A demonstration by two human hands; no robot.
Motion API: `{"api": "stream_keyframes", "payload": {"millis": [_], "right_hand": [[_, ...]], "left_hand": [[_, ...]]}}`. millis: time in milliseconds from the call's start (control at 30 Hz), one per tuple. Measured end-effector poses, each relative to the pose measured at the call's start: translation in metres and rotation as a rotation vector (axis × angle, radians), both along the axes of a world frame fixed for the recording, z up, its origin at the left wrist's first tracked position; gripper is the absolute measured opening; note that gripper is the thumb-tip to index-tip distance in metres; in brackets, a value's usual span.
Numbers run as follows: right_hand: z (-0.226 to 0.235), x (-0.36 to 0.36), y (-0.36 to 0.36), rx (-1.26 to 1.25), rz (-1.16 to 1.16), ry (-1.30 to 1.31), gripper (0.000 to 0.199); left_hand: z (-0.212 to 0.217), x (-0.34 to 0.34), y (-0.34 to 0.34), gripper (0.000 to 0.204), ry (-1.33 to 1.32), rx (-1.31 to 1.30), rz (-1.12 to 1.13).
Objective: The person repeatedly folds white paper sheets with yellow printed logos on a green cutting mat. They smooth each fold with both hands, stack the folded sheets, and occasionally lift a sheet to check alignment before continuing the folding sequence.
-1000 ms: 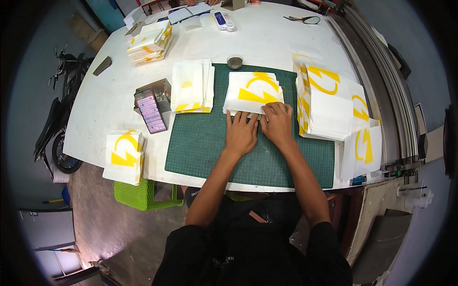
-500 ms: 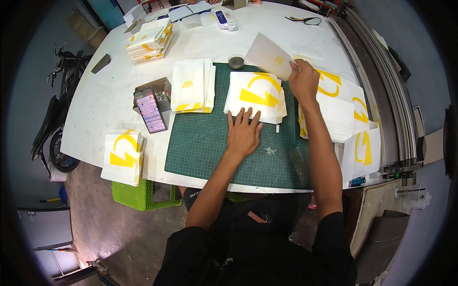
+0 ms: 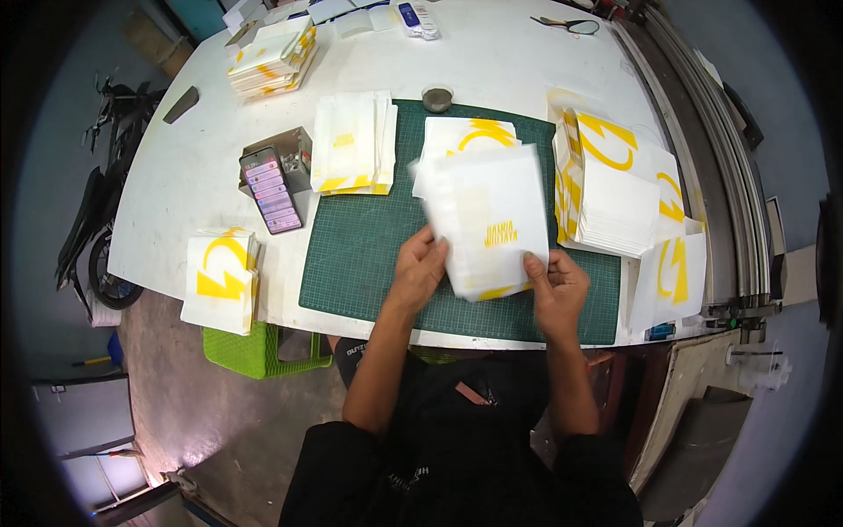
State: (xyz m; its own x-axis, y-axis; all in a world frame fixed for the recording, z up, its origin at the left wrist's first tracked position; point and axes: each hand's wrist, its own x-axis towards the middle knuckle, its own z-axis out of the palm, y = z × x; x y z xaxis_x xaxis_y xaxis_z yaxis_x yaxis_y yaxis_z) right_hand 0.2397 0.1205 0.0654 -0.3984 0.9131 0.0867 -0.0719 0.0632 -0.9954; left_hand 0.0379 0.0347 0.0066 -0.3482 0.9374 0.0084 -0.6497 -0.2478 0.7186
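Between my two hands, above the near part of the green cutting mat (image 3: 351,263), is a flat white paper bag (image 3: 479,206) with small yellow print and a yellow lower edge. Whether it is one bag or several together, I cannot tell. My left hand (image 3: 420,268) pinches its left edge, a little blurred. On the lower right corner my right hand (image 3: 558,285) grips with the thumb on top. Behind it, partly covered, a pile of white bags (image 3: 465,134) with a yellow design lies on the mat. Left of that pile sits another stack of white bags (image 3: 351,140), across the mat's edge.
Large stacks of printed bags (image 3: 615,198) stand to the right. More bags lie at the front left (image 3: 219,281) and back left (image 3: 274,60). A phone (image 3: 271,191) leans on a small box (image 3: 294,149). A small round dish (image 3: 437,97) and scissors (image 3: 571,25) sit farther back.
My right hand has brought a bag from the upper right down in front of me. My left hand has left the pile on the mat and now holds the bag too.
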Motion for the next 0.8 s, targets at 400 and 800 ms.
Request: {"api": "stream_keyframes", "payload": {"millis": [400,800], "right_hand": [[-0.046,0.026,-0.008,-0.297,0.144,0.012,0.016],[-0.048,0.028,-0.019,-0.367,0.176,0.062,0.027]], "left_hand": [[0.026,0.014,-0.044,0.033,0.352,-0.423,0.195],[0.028,0.012,-0.056,0.023,0.441,-0.402,0.256]]}}
